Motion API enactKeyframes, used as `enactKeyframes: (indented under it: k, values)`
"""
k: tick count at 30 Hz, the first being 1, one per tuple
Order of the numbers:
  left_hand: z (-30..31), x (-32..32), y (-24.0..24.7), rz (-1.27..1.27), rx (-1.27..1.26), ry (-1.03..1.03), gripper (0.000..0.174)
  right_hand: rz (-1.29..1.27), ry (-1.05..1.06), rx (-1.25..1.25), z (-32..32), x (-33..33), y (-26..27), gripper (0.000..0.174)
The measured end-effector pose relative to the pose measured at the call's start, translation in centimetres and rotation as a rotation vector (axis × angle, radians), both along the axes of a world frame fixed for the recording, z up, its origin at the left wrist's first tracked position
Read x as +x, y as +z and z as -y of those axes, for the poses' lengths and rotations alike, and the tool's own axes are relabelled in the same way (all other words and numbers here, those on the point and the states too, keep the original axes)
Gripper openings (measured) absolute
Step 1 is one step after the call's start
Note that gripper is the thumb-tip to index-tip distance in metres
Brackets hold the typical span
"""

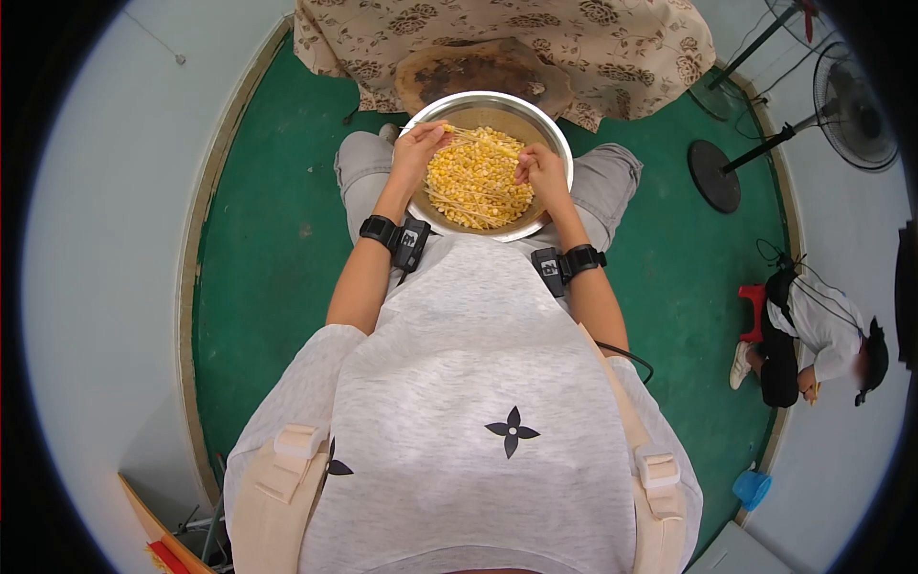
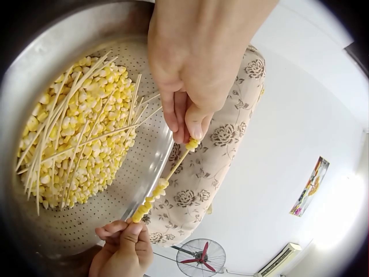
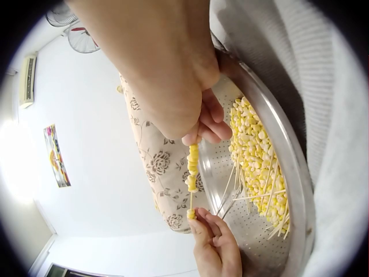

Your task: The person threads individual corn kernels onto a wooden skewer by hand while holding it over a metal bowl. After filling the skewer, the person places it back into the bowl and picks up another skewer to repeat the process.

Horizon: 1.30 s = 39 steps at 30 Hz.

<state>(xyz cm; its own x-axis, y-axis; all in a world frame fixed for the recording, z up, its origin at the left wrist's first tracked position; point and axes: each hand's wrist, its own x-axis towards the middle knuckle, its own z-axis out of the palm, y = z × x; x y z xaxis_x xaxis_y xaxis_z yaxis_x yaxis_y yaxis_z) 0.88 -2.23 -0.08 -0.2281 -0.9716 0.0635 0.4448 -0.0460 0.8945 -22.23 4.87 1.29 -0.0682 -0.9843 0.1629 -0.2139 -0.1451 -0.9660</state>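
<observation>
My left hand (image 1: 418, 156) and right hand (image 1: 546, 176) hold a thin wooden skewer between them over a metal basin (image 1: 497, 111). At one end, the left hand's thumb and fingers pinch a kernel or two of corn (image 2: 193, 142) on the stick. From the other end the right hand (image 2: 124, 249) grips the skewer, beside a row of threaded yellow kernels (image 3: 192, 167). A short bare stretch of stick shows between both groups. Loose corn kernels (image 1: 478, 177) heap in the perforated basin, with several bare skewers (image 2: 63, 115) lying across them.
The basin rests between my knees. Beyond it stand a wooden slab (image 1: 478, 77) and a table draped in flowered cloth (image 1: 622, 57). To the right are a standing fan (image 1: 714, 176) and another person (image 1: 822, 316) near a red stool (image 1: 753, 312).
</observation>
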Motion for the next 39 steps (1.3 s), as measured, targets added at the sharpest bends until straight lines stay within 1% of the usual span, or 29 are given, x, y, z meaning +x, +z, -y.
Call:
enactKeyframes:
  k: [1, 4, 6, 13, 30, 36, 39]
  values:
    - [-0.01, 0.0, -0.01, -0.077, 0.025, 0.012, 0.023, 0.0, -0.001, 0.0, 0.11, 0.05, -0.13, 0.011]
    - [0.0, 0.15, -0.05, -0.107, 0.03, 0.005, 0.025, -0.017, 0.0, -0.016, 0.31, 0.25, -0.34, 0.01]
    - [-0.01, 0.18, 0.01, -0.107, 0.028, 0.002, 0.025, 0.018, -0.012, -0.006, 0.31, 0.27, -0.36, 0.011]
    - [-0.05, 0.21, 0.06, -0.108, 0.035, -0.005, 0.025, -0.001, -0.024, 0.001, 0.18, 0.34, -0.05, 0.013]
    - [0.09, 0.23, -0.25, -0.129, 0.027, -0.02, 0.023, 0.065, -0.026, 0.023, 0.45, 0.13, -0.53, 0.015]
    - [0.15, 0.15, -0.31, -0.111, 0.033, -0.013, 0.024, 0.016, -0.025, 0.025, 0.33, 0.05, -0.25, 0.016]
    - [0.32, 0.17, -0.59, -0.109, 0.031, -0.008, 0.025, 0.038, -0.025, 0.033, 0.37, 0.11, -0.26, 0.016]
